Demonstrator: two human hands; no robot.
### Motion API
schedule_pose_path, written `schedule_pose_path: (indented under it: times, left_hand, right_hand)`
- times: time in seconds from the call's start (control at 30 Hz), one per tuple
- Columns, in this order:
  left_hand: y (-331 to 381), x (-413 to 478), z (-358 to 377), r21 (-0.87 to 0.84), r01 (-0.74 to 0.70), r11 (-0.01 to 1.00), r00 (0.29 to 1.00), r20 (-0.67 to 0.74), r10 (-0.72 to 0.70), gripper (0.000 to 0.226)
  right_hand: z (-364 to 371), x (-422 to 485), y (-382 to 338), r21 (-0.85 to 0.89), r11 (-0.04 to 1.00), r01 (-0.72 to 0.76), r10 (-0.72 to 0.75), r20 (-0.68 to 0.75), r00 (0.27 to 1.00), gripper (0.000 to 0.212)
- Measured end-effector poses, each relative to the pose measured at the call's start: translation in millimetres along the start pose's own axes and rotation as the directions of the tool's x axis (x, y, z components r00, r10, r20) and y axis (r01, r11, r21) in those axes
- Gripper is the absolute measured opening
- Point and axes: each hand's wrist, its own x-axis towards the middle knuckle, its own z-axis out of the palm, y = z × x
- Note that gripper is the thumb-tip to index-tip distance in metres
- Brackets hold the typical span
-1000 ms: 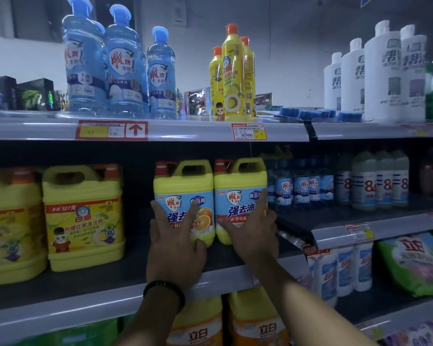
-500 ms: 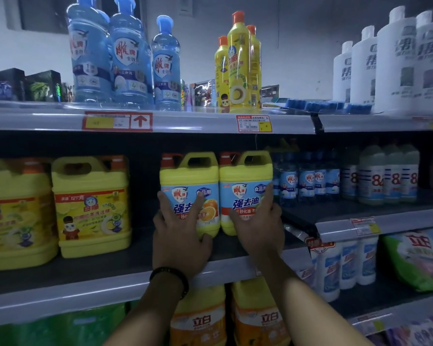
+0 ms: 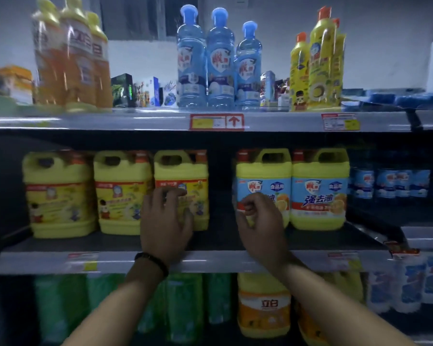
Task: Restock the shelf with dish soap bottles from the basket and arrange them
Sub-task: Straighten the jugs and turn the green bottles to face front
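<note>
Hands (image 3: 165, 221) leftward now — blue-label jugs (image 3: 319, 188) behind right hand (image 3: 259, 228).

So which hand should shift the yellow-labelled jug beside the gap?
Probably the left: the left hand is in front of the yellow-labelled jug, fingers at its label; the right hand is across the gap, curled before the blue-labelled jug.

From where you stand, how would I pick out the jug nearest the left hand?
Find the middle shelf, lined with yellow jugs. Three with yellow labels stand at its left; it is the rightmost jug, beside the gap, behind the left hand. The jugs across the gap have blue labels.
</note>
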Motion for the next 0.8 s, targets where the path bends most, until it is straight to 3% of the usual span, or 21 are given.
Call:
schedule_pose_path:
  times: [0.07, 0.17, 0.27, 0.37, 0.6, 0.7, 0.8]
  left_hand:
    - [-29, -8, 0, 0.050, 0.050, 0.998, 0.998, 0.026, -0.051, 0.039]
    - [-40, -21, 2, -0.061, 0.223, 0.973, 0.972, 0.095, -0.217, 0.044]
    - [-40, -23, 4, -0.129, 0.250, 0.959, 0.964, 0.121, -0.235, 0.049]
    - [-42, -24, 4, -0.108, 0.280, 0.954, 0.954, 0.145, -0.263, 0.052]
    - [-43, -26, 4, -0.139, 0.276, 0.951, 0.948, 0.201, -0.245, 0.065]
    - [-46, -27, -1, -0.214, 0.263, 0.941, 0.951, 0.221, -0.216, 0.070]
    - [-46, -26, -3, -0.229, 0.248, 0.941, 0.952, 0.240, -0.193, 0.074]
  right_hand:
    - [27, 5, -17, 0.065, 0.994, -0.092, 0.083, 0.125, 0.989, 0.017]
    - [63, 17, -31, 0.058, 0.963, -0.262, 0.242, 0.231, 0.942, 0.042]
    - [85, 34, -31, 0.020, 0.891, -0.454, 0.427, 0.303, 0.852, 0.079]
    - [90, 49, -35, 0.174, 0.764, -0.621, 0.517, 0.410, 0.751, 0.094]
    - [98, 56, -34, 0.342, 0.622, -0.705, 0.531, 0.477, 0.700, 0.054]
    - [93, 54, -40, 0.417, 0.584, -0.696, 0.516, 0.472, 0.715, 0.032]
    - [88, 42, -53, 0.459, 0.612, -0.644, 0.476, 0.436, 0.764, 0.027]
